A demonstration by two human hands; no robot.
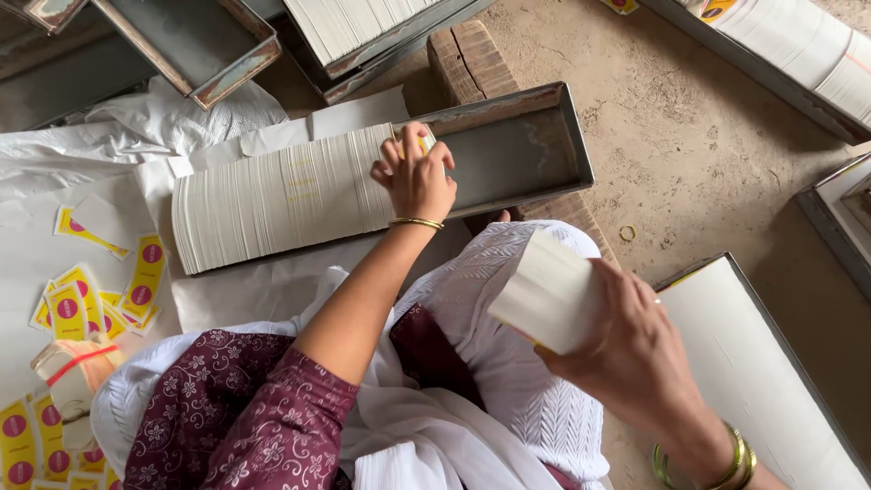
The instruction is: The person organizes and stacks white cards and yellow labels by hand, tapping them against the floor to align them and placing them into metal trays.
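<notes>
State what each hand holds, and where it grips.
Right hand grips a thick white card stack around one end. Left hand presses the long card row's end.

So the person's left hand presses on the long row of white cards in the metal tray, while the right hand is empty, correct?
Not quite. The head view shows the right hand gripping a thick stack of white cards. The left hand does press on the long row of white cards in the metal tray.

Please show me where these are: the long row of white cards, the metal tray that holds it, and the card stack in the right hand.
row of white cards (272, 204), head view, upper edges mid-row.
metal tray (513, 154), head view, bare floor.
card stack (544, 290), head view, white side face.
</notes>
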